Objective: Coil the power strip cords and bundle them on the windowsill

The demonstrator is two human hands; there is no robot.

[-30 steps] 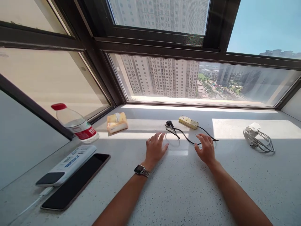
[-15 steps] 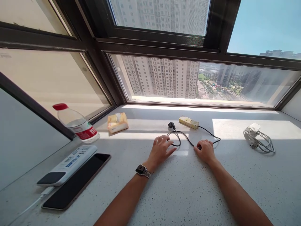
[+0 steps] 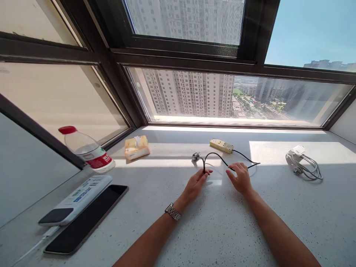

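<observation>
A black power cord runs from a plug to a small yellow power strip. My left hand, with a metal-band watch on its wrist, pinches the cord between thumb and fingers, lifting a loop of it. The plug stands beyond those fingertips with its prongs showing. My right hand is at the cord's middle stretch, thumb and fingers apart. Its fingertips reach over the cord, and whether they touch it I cannot tell.
On the left are a plastic bottle, a tissue pack, a white power bank with a cable, and a dark phone. To the right lies a coiled white cord. Windows border the speckled white sill.
My left hand has turned and closed on the cord, raising a loop. The plug has shifted left and rotated. The fingers of my right hand have loosened from the cord.
</observation>
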